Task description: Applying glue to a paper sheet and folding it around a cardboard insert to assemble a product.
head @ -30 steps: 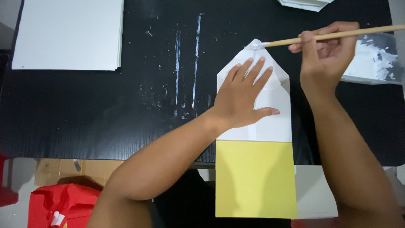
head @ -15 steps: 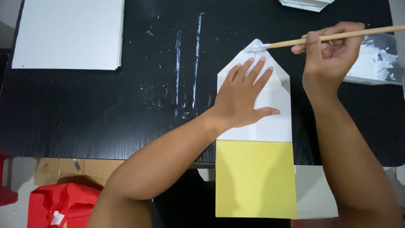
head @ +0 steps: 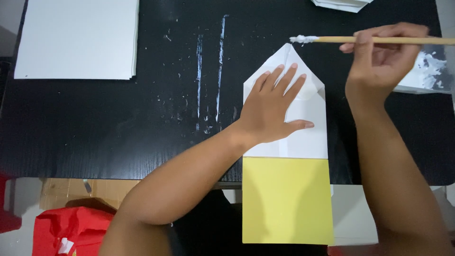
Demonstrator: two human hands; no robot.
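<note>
A folded paper [head: 303, 118] lies on the black table [head: 118, 123], white and pointed at the far end, yellow [head: 286, 199] where it hangs over the near edge. My left hand [head: 275, 106] presses flat on the white part, fingers spread toward the point. My right hand [head: 386, 59] holds a thin wooden stick [head: 379, 40] level above the paper's tip; the stick's left end [head: 303, 39] carries a blob of white paste.
A stack of white sheets [head: 78, 38] lies at the far left. White paste streaks [head: 208, 80] mark the table's middle. A paste-smeared white sheet [head: 426, 71] sits under my right hand, more white paper [head: 341, 4] at the far edge. A red bag [head: 71, 232] is below left.
My right hand has lifted the stick's pasted end up and slightly right, off the paper's pointed tip. My left hand stays pressed on the paper.
</note>
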